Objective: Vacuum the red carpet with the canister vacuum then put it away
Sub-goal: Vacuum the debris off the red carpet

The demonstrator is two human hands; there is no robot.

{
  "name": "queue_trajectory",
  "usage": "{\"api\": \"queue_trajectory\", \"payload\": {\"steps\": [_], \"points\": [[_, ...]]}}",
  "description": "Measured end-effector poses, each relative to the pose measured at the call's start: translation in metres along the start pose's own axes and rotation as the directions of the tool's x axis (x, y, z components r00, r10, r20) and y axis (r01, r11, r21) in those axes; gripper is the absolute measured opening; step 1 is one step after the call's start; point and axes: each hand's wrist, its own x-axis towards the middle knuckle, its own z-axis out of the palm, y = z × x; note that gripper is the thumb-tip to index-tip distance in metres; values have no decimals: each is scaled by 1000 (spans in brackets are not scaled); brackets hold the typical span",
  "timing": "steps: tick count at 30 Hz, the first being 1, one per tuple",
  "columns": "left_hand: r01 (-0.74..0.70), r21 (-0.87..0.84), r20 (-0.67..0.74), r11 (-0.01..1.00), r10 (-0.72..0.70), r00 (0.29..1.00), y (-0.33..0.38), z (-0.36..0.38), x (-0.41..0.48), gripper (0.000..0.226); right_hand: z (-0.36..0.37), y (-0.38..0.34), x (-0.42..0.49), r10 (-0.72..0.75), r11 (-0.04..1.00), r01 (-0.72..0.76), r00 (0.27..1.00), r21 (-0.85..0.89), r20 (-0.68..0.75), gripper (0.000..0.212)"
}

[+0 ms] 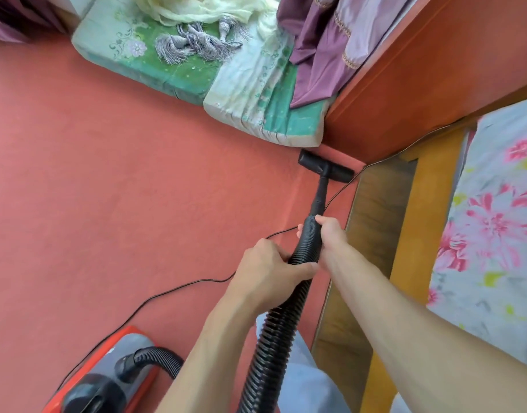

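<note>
Two grips are closed round the black ribbed plastic hose [274, 338], the left grip [265, 263] just behind the right grip [331, 236].

One camera sits on my head and looks forward and steeply down at the carpet [107, 174]. My forearms come in from the bottom edge. My left hand [268, 269] and right hand [331, 236], both gripping the hose [274, 338], sit just below the centre of the frame, close to the lens. The vacuum head [325, 166] lies farther off, above centre, and the floor cushion [172, 64] along the top edge is farthest. The vacuum body [131, 347] is near me at lower left. The wide lens tilts the bed frame [405, 234] at the right and the cabinet [435, 70] at upper right.
</note>
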Motion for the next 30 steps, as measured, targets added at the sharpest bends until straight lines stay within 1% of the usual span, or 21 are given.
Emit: {"api": "queue_trajectory", "payload": {"steps": [5,8,12,15,18,20,22,24,27,30], "points": [[-4,23,11,1000,4,1000,-23,-29,-55,36,4,46,-38,63,998,-62,990,-13,123,23],[-22,18,20,1000,22,1000,-42,-44,-96,29,3,69,-69,73,995,-84,981,54,180,22],[-83,-25,17,996,83,996,-58,-52,-152,13,-8,80,-125,60,988,-90,972,122,228,22],[-130,-5,73,992,130,989,-58,-53,-197,13,-23,86,-179,80,985,-118,960,128,268,26],[-149,44,110,988,144,983,-56,-51,-239,15,-45,90,-224,115,987,-143,940,66,321,25],[-140,52,146,989,131,981,-57,-46,-262,15,-62,91,-244,134,990,-143,929,1,344,25],[-135,43,185,990,124,975,-62,-36,-281,20,-80,93,-259,145,989,-130,920,-66,365,28],[-130,12,209,992,124,970,-72,-22,-295,23,-95,96,-267,143,988,-107,914,-113,381,27],[-126,-23,220,992,128,967,-92,6,-310,19,-118,106,-272,141,980,-72,909,-187,392,24],[-114,-41,223,993,120,967,-121,40,-316,20,-141,124,-269,120,965,-23,924,-260,363,24]]}}
